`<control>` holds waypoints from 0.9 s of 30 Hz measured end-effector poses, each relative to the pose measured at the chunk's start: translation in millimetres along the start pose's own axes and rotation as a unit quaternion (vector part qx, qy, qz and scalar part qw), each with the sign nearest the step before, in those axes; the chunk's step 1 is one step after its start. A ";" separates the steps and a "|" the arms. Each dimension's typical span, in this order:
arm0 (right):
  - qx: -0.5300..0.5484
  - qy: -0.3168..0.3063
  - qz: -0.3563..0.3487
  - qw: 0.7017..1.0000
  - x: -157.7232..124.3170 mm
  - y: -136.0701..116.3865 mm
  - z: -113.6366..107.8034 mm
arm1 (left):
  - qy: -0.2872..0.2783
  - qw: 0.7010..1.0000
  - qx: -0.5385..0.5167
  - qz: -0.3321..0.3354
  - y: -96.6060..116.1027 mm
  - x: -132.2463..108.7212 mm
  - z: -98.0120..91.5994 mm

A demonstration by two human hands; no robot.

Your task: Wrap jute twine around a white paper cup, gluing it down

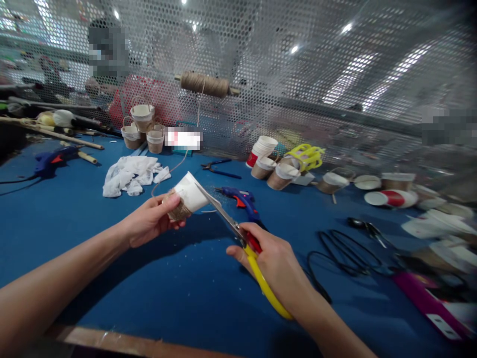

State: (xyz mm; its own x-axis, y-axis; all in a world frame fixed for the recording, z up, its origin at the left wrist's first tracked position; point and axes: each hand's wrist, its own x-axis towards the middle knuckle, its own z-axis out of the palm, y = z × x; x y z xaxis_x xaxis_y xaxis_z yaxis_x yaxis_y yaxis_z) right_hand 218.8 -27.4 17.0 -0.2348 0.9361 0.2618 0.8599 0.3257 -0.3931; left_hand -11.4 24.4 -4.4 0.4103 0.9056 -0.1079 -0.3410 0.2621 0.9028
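Held in my left hand [158, 219] is a white paper cup [192, 194], tilted sideways, its base wrapped in brown twine. A strand of twine [186, 154] runs from it up to a spool [204, 84]. My right hand [274, 256] grips scissors [257, 271] with yellow and red handles. Their blades reach the cup's rim; whether they are cutting into it I cannot tell. Just beyond the scissors a blue glue gun [240, 199] lies on the blue table [167, 298].
Behind my hands lie crumpled white cloth [130, 174] and pliers [221, 168]. Small twine baskets [142, 117] stand at the back left, stacked paper cups [263, 149] at the back. A second glue gun [55, 159] is at left, black cables [346, 253] and a purple power strip [428, 303] at right.
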 end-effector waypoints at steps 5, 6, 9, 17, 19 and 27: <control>0.007 -0.016 -0.011 1.000 1.9 3.6 2.4 | -0.003 0.999 0.037 0.007 -0.2 -3.0 6.0; 0.012 -0.015 -0.014 1.000 1.9 3.7 2.8 | -0.010 0.999 0.042 0.005 -0.4 -3.8 8.1; 0.017 -0.006 -0.014 1.000 1.5 2.9 3.2 | -0.019 0.999 0.045 0.006 -1.1 -5.0 12.7; 0.036 -0.026 0.017 0.999 -0.2 -2.1 -0.7 | 0.015 0.998 0.054 0.016 -3.2 -3.9 12.6; 0.036 -0.034 0.024 0.998 0.0 -3.5 -1.4 | 0.027 0.998 0.051 0.017 -4.1 -3.6 12.3; 0.016 0.001 0.002 1.000 -0.9 -1.0 -1.8 | -0.023 0.999 0.012 0.021 -1.3 -2.3 4.8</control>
State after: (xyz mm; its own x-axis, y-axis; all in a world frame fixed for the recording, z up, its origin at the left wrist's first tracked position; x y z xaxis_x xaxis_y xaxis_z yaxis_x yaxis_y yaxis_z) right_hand 219.0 -28.8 18.7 -0.2302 0.9370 0.2628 0.8461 0.3261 -0.4215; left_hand -7.8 20.3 -3.3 0.4344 0.8993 -0.0504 -0.3394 0.2153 0.9157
